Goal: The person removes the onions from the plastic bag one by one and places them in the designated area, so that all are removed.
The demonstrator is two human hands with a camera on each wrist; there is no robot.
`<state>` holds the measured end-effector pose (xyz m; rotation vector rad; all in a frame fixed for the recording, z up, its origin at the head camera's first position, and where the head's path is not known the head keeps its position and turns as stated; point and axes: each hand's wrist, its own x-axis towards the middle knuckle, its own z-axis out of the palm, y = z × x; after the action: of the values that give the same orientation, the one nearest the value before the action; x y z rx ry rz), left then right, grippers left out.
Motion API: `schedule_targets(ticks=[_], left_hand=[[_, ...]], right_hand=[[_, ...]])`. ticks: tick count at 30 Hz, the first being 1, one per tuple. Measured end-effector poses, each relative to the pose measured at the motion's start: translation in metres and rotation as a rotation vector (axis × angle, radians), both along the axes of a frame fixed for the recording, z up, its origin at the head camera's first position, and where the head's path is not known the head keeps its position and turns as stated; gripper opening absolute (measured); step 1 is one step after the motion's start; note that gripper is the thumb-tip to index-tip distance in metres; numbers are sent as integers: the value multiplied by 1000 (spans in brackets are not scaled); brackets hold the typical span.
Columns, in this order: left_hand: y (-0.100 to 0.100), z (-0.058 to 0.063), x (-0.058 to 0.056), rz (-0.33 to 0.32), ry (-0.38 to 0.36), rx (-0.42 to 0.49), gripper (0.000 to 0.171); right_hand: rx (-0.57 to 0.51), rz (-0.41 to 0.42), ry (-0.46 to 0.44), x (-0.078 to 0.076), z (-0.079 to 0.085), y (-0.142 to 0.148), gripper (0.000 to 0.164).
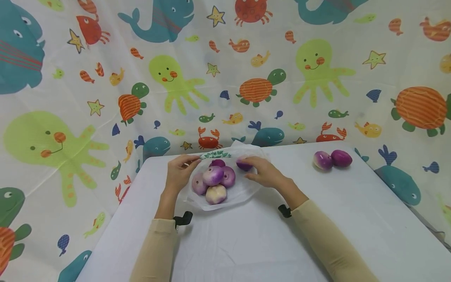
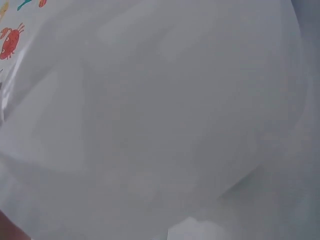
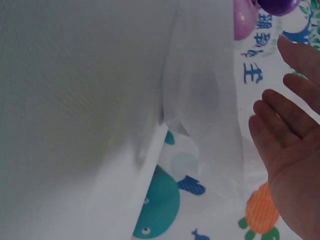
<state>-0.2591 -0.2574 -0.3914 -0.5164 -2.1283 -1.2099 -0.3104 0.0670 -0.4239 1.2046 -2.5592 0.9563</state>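
Note:
A translucent white plastic bag (image 1: 234, 196) with green leaf print lies spread on the table, several purple and white onions (image 1: 213, 176) grouped in it. My left hand (image 1: 179, 174) pinches the bag's edge at the upper left; in the left wrist view the plastic (image 2: 150, 100) covers almost everything. Over the bag's right side is my right hand (image 1: 264, 172), its fingers by a dark purple onion (image 1: 244, 165). The right wrist view has that hand (image 3: 295, 135) with fingers extended and an unfilled palm, below a purple onion (image 3: 279, 4).
Two more purple onions (image 1: 332, 159) sit side by side at the table's back right. The white-covered table (image 1: 225, 250) meets a sea-animal curtain (image 1: 225, 98) behind it. Black wrist mounts (image 1: 183, 218) are on both arms.

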Motion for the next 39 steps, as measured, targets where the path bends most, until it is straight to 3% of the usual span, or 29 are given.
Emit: schedule_targets(ticks=[9, 25, 28, 39], left_hand=[[1, 0, -2, 0, 4, -2, 13], [13, -2, -8, 29, -10, -1, 13], [14, -2, -8, 30, -10, 2, 13], [14, 1, -5, 28, 0, 0, 14]], right_hand=[[129, -113, -17, -12, -10, -14, 62], [312, -170, -62, -34, -13, -23, 70], [336, -184, -39, -35, -12, -24, 69], [422, -161, 175, -26, -6, -26, 54]])
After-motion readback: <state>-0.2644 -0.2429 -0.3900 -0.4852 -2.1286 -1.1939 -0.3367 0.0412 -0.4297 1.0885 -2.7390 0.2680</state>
